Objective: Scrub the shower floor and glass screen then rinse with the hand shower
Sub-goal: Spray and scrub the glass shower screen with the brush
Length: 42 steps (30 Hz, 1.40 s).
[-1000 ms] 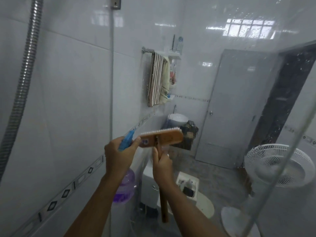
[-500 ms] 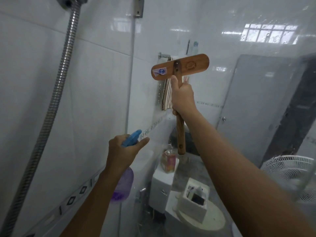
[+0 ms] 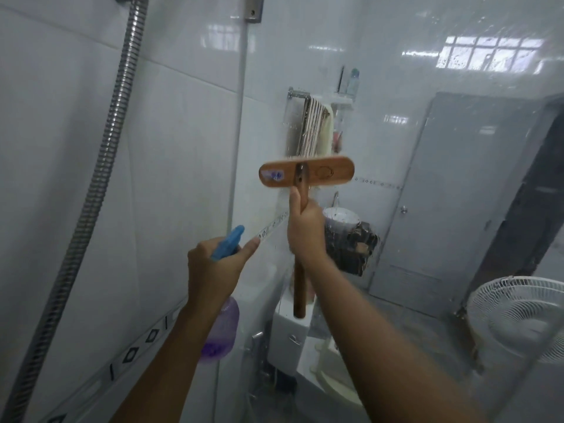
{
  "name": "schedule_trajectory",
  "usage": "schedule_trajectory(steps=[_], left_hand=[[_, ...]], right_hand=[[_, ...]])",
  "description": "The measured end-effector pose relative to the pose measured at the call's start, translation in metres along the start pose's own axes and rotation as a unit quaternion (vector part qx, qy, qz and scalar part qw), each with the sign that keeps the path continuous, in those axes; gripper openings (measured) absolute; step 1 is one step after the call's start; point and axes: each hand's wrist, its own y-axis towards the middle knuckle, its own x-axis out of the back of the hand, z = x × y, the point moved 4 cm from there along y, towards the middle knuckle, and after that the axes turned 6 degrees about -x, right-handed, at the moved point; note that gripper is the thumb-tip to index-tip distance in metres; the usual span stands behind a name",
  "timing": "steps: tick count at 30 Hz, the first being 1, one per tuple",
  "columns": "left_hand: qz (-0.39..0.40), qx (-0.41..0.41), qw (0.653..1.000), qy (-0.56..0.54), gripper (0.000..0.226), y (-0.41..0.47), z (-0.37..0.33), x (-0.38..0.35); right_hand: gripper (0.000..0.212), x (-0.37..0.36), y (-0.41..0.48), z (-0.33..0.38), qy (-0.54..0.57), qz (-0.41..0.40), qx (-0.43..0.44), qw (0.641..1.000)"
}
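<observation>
My right hand [image 3: 306,230] grips the wooden handle of a scrub brush [image 3: 306,175], whose flat wooden back faces me and whose bristle side lies against the wet glass screen [image 3: 433,184]. My left hand [image 3: 213,267] holds a spray bottle [image 3: 220,334] with a blue trigger head and purple liquid, lower and to the left of the brush. The steel shower hose [image 3: 100,166] hangs down the white tiled wall on the left. The hand shower itself is out of view.
The glass screen's metal hinge [image 3: 254,9] sits at the top. Behind the glass are a striped towel on a rack [image 3: 314,129], a grey door [image 3: 470,190], a white fan [image 3: 518,319], a washbasin [image 3: 340,216] and a white toilet tank [image 3: 290,328].
My right hand swung the brush up from chest level to high on the glass, then drew it back down about halfway. My left hand kept the spray bottle almost still.
</observation>
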Motion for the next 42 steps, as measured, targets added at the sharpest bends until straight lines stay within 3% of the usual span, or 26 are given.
schedule_trajectory(steps=[5,8,12,16,23,29,31,36,42], left_hand=[[-0.020,-0.064,0.998,0.022,0.034,0.005,-0.005,0.003],[-0.025,-0.060,0.998,0.012,0.035,0.007,-0.007,0.002],[-0.008,-0.044,0.999,0.001,0.033,0.008,-0.009,-0.004],[0.005,-0.057,0.998,-0.031,0.032,0.017,-0.039,-0.022],[0.061,-0.107,0.988,-0.095,0.036,0.053,-0.130,-0.073],[0.150,-0.114,0.959,-0.214,0.032,0.058,-0.225,-0.121],[0.177,-0.106,0.953,-0.221,0.041,0.054,-0.243,-0.136],[0.161,-0.109,0.957,-0.213,0.043,0.048,-0.249,-0.161],[0.164,-0.089,0.960,-0.209,0.046,0.041,-0.252,-0.168]], right_hand=[[0.041,-0.023,-0.081,-0.119,-0.009,0.010,-0.120,0.993],[0.035,-0.021,-0.102,-0.139,-0.008,0.016,-0.152,0.988],[0.047,-0.003,-0.051,-0.075,-0.005,0.014,-0.088,0.996],[0.051,0.067,0.025,0.054,-0.013,-0.050,0.007,0.999],[0.047,0.215,0.073,0.186,-0.008,-0.136,0.007,0.991],[0.039,0.284,0.064,0.209,0.010,-0.141,-0.020,0.990],[0.037,0.293,0.059,0.205,0.008,-0.156,-0.008,0.988],[0.047,0.306,0.057,0.191,-0.060,-0.192,0.008,0.980],[0.051,0.297,0.064,0.193,-0.116,-0.181,0.009,0.977]])
